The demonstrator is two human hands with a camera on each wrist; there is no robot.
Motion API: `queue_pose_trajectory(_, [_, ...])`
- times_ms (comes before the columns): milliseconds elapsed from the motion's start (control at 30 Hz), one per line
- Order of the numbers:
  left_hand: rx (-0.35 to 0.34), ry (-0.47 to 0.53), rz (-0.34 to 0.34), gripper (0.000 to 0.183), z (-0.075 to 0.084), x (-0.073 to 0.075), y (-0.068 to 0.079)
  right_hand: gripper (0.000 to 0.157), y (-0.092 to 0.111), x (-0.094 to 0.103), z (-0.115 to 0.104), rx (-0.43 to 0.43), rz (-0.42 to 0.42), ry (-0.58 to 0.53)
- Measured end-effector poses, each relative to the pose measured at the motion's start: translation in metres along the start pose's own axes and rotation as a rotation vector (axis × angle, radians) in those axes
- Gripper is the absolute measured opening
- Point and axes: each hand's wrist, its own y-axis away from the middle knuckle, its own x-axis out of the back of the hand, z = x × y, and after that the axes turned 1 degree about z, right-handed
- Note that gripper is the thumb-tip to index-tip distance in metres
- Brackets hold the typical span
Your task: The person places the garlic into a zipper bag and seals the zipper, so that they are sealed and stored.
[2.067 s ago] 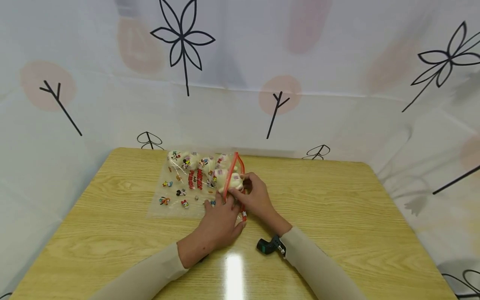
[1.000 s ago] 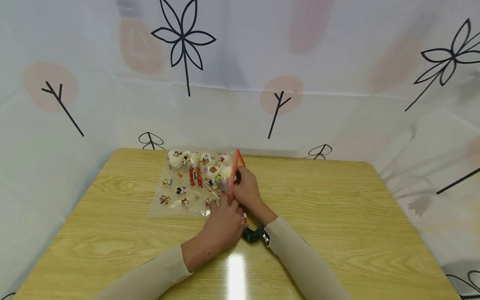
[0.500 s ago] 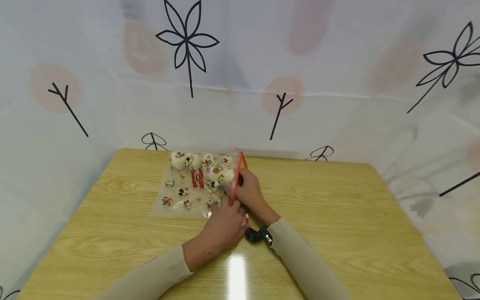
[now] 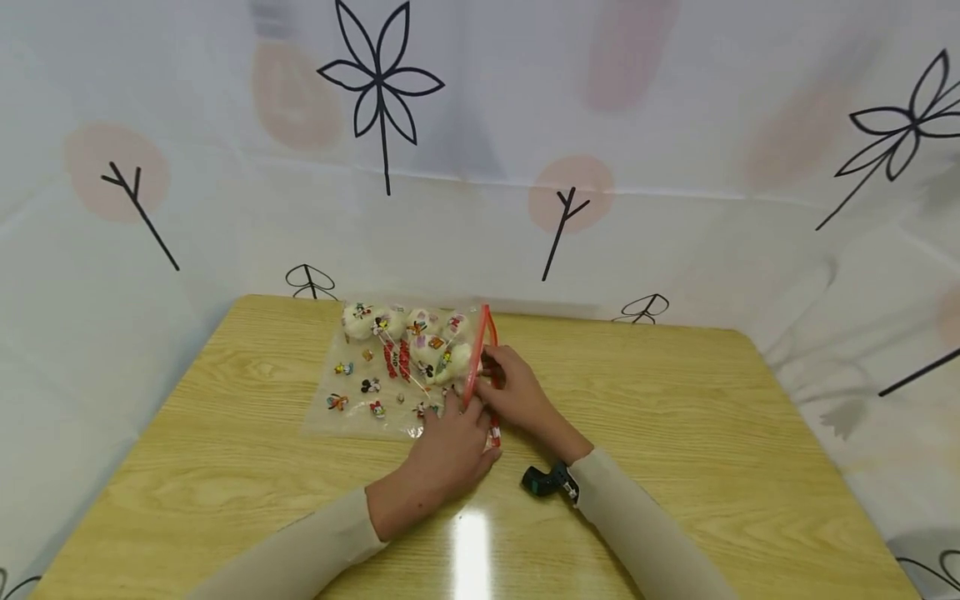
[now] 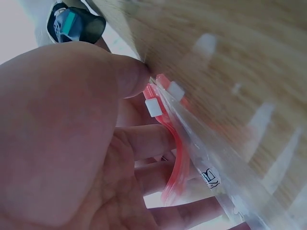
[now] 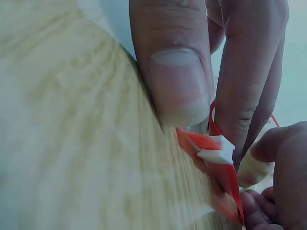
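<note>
One clear zip bag, printed with small cartoon figures, lay flat on the wooden table, its red zip strip running along the edge nearest the two hands. The left hand rested on the bag's near corner, thumb and fingers pinched on the strip; in the left wrist view the thumb pressed beside the white slider. The right hand sat just beyond it, at the raised middle of the strip, and its grip was clamped too: the right wrist view showed a thumb and a finger squeezing the red strip just above the slider.

Judged from this, the step in hand was working the bag's zip. To do it well, the left hand would best keep the corner pinned flat to the table while the right draws along the strip in one straight line, both lips held together so that the slider does not jam or skip.

Inside the bag, beyond the right hand's fingertips, lay roughly half a dozen white round pieces; the exact number could not be told through the printed film. A small teal-and-black device was strapped at the right wrist.
</note>
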Motion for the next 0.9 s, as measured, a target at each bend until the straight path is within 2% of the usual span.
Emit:
queue_pose_trajectory(200, [0.000,0.036,-0.028,0.063,0.000,-0.001,-0.001,0.051,0.003,0.001,-0.001,-0.030,0.020,-0.058])
queue_pose_trajectory(433, [0.002,0.032,-0.045,0.071,-0.001,0.001,-0.002,0.027,0.000,-0.001,0.003,-0.157,0.109,-0.159])
queue_pose_trajectory(567, [-0.002,0.055,-0.036,0.067,-0.001,0.003,-0.002,0.021,-0.004,-0.005,0.003,-0.140,0.111,-0.158])
queue_pose_trajectory(700, [-0.027,0.041,-0.033,0.059,0.001,0.003,-0.002,0.012,-0.008,-0.011,0.001,-0.095,0.091,-0.095])
queue_pose_trajectory(900, [-0.049,0.002,0.013,0.052,0.002,0.002,0.000,0.013,-0.019,-0.024,-0.004,-0.125,0.114,-0.084])
